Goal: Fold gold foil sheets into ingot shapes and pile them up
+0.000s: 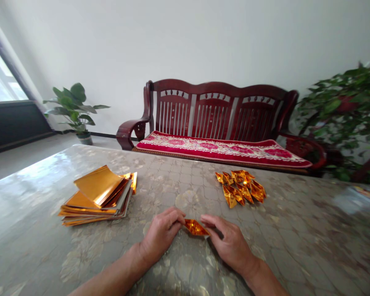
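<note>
A small folded piece of gold foil paper lies low over the patterned table, held from both ends. My left hand pinches its left end with curled fingers. My right hand pinches its right end, fingers pressed together. A stack of flat gold foil sheets sits to the left of my hands. A heap of several folded gold foil pieces lies beyond my right hand.
A dark red wooden bench with a red floral cushion stands behind the table. A potted plant stands on the floor at the left, a leafy plant at the right. A window is at the far left.
</note>
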